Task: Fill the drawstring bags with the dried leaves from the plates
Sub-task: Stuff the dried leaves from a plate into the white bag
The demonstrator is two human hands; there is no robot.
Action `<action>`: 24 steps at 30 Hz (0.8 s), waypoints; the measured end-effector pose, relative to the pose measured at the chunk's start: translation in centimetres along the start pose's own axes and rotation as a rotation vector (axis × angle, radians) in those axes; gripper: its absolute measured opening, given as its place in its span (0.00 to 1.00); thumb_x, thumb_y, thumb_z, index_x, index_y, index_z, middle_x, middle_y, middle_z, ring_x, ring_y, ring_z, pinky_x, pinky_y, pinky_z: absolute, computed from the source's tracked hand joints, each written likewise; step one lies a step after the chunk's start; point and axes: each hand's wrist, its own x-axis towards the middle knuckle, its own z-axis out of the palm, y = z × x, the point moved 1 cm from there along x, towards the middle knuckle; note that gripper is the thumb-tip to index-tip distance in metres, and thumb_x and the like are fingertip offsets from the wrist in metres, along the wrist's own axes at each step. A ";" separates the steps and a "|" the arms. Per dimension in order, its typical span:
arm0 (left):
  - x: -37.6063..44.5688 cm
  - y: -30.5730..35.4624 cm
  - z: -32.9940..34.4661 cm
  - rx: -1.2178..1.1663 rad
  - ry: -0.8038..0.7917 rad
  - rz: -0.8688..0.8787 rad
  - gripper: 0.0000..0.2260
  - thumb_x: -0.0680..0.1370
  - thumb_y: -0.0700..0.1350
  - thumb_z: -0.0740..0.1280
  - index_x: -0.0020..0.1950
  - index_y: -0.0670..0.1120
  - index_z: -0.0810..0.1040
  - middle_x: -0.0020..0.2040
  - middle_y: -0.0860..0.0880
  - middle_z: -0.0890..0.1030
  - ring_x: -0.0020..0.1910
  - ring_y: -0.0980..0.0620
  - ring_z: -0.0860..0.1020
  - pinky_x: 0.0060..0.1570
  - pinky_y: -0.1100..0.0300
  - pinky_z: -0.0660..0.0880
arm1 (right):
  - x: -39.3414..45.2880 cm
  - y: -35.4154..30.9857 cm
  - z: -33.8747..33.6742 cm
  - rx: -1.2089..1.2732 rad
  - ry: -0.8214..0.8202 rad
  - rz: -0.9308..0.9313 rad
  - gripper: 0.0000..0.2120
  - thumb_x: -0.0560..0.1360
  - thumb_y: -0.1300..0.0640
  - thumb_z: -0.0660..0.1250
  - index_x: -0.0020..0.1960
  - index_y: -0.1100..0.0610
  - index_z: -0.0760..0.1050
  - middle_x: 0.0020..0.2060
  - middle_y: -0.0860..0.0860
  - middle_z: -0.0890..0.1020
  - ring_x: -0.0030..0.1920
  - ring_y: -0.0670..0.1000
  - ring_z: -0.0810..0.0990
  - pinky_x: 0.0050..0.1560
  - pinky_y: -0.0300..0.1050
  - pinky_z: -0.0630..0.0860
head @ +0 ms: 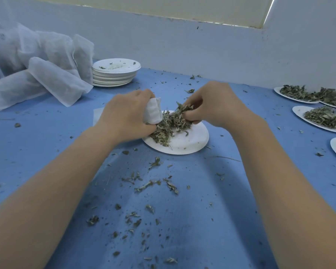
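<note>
- Here, in the middle of the frame, the dried leaves [168,125] lie heaped on the left half of a white paper plate [190,141] that sits on the blue table [202,200].
- My left hand [124,115] grips a small white bag [153,111], fingers curled round it, with the bag's end just above the plate's left edge and touching the heap.
- My right hand [211,105] pinches a tuft of leaves at the top of the heap, fingers curled round it, just right of the bag.
- Loose leaf bits [149,184] are scattered over the table between my forearms, in the lower middle of the frame.
- At the upper left, a pile of filled white bags [52,74] leans on a larger sheet of white fabric; dark contents show faintly through them.
- Just right of that pile, a stack of used plates [115,72] stands near the wall, with only crumbs on the top one.
- Along the right edge of the frame, more plates heaped with leaves [322,116] sit well apart from my hands; one at the lower right is cut off by the frame.
- A pale wall [182,45] runs behind the table across the top.
</note>
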 end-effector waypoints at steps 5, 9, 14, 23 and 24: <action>0.0 0.7 0.1 0.045 0.030 0.043 0.21 0.67 0.48 0.71 0.57 0.43 0.72 0.50 0.44 0.78 0.45 0.42 0.74 0.40 0.58 0.60 | 0.3 -2.1 0.7 -0.232 0.054 -0.066 0.08 0.69 0.62 0.65 0.44 0.60 0.83 0.35 0.61 0.79 0.33 0.48 0.66 0.34 0.37 0.68; 0.1 1.3 0.3 0.024 0.032 0.031 0.23 0.67 0.49 0.71 0.59 0.43 0.72 0.51 0.45 0.78 0.45 0.41 0.75 0.40 0.57 0.63 | 0.7 -3.2 1.4 -0.320 0.087 -0.093 0.06 0.68 0.63 0.65 0.38 0.67 0.72 0.27 0.54 0.62 0.30 0.50 0.57 0.36 0.40 0.62; 0.0 1.4 0.3 -0.039 0.022 -0.008 0.24 0.67 0.53 0.69 0.59 0.45 0.71 0.48 0.49 0.76 0.44 0.44 0.74 0.40 0.57 0.65 | 0.2 -3.2 1.0 -0.078 0.029 -0.167 0.09 0.71 0.56 0.69 0.45 0.61 0.82 0.31 0.57 0.73 0.34 0.48 0.64 0.33 0.41 0.63; 0.1 1.0 -0.3 -0.179 0.055 -0.068 0.20 0.66 0.53 0.69 0.54 0.47 0.72 0.43 0.50 0.77 0.41 0.48 0.73 0.39 0.55 0.69 | -0.4 -2.0 0.1 0.477 -0.097 -0.111 0.11 0.70 0.62 0.72 0.51 0.51 0.81 0.43 0.52 0.85 0.48 0.49 0.83 0.57 0.46 0.77; 0.1 1.0 -0.2 -0.177 0.053 -0.068 0.20 0.66 0.53 0.69 0.55 0.47 0.72 0.43 0.50 0.77 0.42 0.48 0.73 0.39 0.56 0.69 | -0.3 -2.0 0.1 0.517 -0.074 -0.110 0.11 0.70 0.62 0.73 0.49 0.50 0.81 0.42 0.51 0.85 0.47 0.47 0.83 0.57 0.44 0.77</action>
